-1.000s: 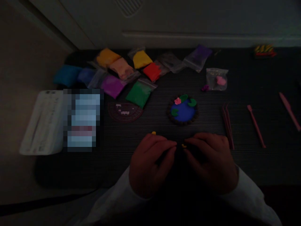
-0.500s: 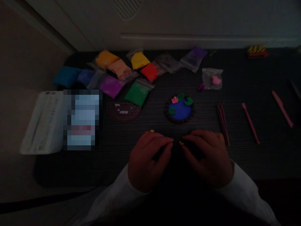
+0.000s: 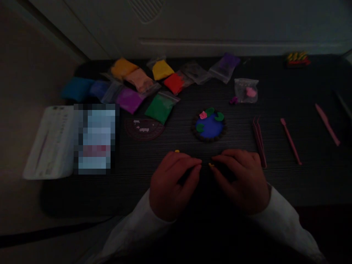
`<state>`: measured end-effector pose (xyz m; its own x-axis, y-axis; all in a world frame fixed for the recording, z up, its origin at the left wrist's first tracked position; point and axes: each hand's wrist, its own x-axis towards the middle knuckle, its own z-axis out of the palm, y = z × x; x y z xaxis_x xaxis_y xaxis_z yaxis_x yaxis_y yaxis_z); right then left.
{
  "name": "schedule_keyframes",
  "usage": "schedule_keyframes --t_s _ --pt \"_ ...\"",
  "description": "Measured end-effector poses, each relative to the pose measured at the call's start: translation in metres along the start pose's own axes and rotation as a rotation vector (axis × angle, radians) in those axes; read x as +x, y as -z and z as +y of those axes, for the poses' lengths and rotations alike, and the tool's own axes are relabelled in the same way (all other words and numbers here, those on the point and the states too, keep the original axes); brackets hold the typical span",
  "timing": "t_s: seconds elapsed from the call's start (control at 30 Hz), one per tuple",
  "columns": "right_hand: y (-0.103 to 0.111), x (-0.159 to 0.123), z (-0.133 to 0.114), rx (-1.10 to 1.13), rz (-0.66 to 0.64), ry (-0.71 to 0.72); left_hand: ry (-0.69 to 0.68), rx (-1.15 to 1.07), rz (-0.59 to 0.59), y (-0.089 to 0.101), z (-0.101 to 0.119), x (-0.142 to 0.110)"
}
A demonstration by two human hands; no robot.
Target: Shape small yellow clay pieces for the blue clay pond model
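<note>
My right hand [image 3: 242, 181] holds a tiny yellow piece of clay [image 3: 211, 165] at the tips of its thumb and forefinger. Facing it, my left hand [image 3: 176, 183] has thumb and fingertips pinched together; whether anything is between them is too small and dark to see. Another yellow lump [image 3: 177, 151] lies just beyond the left knuckles, partly hidden by the hand. Past both hands sits a clay pond [image 3: 210, 126], blue inside a ring of dark brown balls, with green lily pads [image 3: 219, 117] and a pink flower [image 3: 203, 115] on it.
Bags of coloured clay, such as the green bag [image 3: 159, 108], lie at the back left. Pink tweezers [image 3: 259, 143], a thin pink tool [image 3: 290, 141] and a pink knife [image 3: 327, 124] lie to the right. A pixelated screen [image 3: 96, 139] stands beside a white packet [image 3: 49, 143] at left.
The whole view has shifted slightly, so things sit a little higher and further left. Both hands keep nearly the same pose, and the yellow piece stays at my right fingertips.
</note>
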<state>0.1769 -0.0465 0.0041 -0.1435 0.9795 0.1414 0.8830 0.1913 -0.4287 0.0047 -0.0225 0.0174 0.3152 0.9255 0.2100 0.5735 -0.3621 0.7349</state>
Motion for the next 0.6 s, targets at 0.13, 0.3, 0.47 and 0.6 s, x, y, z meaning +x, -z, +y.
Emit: schedule_keyframes --t_s 0.13,0.3,0.47,0.6 --pt "0.0001 0.0 0.0001 -0.002 0.005 0.01 -0.002 0.004 0.002 0.0005 -0.0002 -0.0006" --pt "0.0008 0.0 -0.0005 0.002 -0.004 0.006 -0.01 0.002 0.001 0.0012 -0.0001 -0.0004" --pt "0.0012 -0.0005 0.0 0.014 -0.008 0.021 -0.007 -0.004 0.006 0.0 -0.0006 -0.0011" --pt "0.0014 -0.0003 0.0006 0.017 -0.017 0.028 -0.015 -0.008 0.004 0.0 -0.0006 -0.0015"
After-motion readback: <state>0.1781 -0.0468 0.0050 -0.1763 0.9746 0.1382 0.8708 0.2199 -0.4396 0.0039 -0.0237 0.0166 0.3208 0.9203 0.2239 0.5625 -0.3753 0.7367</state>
